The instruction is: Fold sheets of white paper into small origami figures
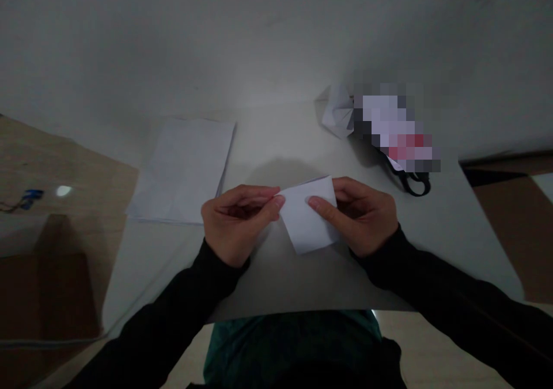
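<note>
Folded paper [307, 222]: between both hands, over the table [276, 279], pinched at opposite edges, keeping its layers together.
Left hand [235, 222]: grasping one edge.
Right hand [360, 216]: grasping the other.
Paper stack [181, 170]: left of the hands.
Scissors [415, 184]: far right, near crumpled paper [334, 112].

This is the only view, from a camera worn on the person's head. It looks forward and down, so the green shirt [289, 343] shows at the bottom edge, and the left hand [235, 225] and right hand [363, 216] come quite near, in the middle, above a white work surface [276, 279].
</note>
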Tool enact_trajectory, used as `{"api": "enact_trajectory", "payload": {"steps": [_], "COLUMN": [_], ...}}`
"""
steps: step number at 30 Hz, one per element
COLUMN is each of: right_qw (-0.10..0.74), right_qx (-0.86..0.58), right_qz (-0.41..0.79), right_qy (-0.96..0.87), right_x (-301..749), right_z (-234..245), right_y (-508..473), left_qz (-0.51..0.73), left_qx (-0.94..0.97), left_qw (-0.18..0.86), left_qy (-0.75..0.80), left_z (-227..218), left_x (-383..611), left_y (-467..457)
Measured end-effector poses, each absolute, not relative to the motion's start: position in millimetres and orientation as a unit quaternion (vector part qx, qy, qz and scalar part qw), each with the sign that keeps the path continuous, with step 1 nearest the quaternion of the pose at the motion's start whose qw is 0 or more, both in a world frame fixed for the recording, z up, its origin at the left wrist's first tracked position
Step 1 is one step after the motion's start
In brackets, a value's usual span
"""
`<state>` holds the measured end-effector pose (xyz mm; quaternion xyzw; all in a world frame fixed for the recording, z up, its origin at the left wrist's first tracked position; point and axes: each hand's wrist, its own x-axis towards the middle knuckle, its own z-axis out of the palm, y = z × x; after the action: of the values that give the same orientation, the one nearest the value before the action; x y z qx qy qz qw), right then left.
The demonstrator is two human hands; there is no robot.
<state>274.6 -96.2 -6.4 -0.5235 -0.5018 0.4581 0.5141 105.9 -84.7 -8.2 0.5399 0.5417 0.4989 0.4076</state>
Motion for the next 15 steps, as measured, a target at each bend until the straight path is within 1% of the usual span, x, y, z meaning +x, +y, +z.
{"api": "enact_trajectory", "payload": {"steps": [4, 6, 11, 15], "right_qw": [0.506, 0.5, 0.493, 0.511], "right_qx": [-0.559, -0.565, -0.558, -0.544], "right_qz": [0.422, 0.422, 0.41, 0.402], "right_qy": [-0.504, -0.503, -0.527, -0.531], "right_x": [275.9, 278.3, 285.7, 286.8], "right_z": [-5.5, -6.2, -10.1, -11.6], "right_y": [-94.6, -93.4, -88.8, -85.3], "left_qz": [0.505, 0.504, 0.505, 0.503], "left_qx": [0.532, 0.536, 0.541, 0.559], "left_qw": [0.412, 0.411, 0.406, 0.386], "left_qy": [0.541, 0.538, 0.536, 0.535], "left_z": [-11.6, -11.9, -10.7, -8.8], "left_x": [104.0, 104.2, 106.6, 108.1], "left_y": [-83.5, -84.0, -84.6, -85.2]}}
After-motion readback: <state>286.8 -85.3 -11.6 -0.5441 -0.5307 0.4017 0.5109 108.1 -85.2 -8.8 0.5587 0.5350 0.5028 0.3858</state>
